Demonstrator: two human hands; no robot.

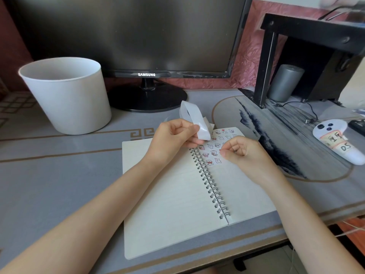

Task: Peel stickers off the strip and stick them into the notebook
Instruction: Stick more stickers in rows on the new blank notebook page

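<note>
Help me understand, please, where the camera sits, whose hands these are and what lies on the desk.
No machine here: one camera, worn on a person's head, looks down at their bare hands. The left hand pinches a curled white sticker strip above an open spiral notebook; small cartoon stickers sit on its right page. The right hand hovers there, fingertips pinched; whether it holds a sticker is too small to tell. A white bucket, a monitor and a white controller share the desk.

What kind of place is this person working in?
Probably a computer desk at home or in a small office: a Samsung monitor stands at the back of the grey table, a white bin sits beside it, and a grey cylinder stands under a black shelf.
</note>
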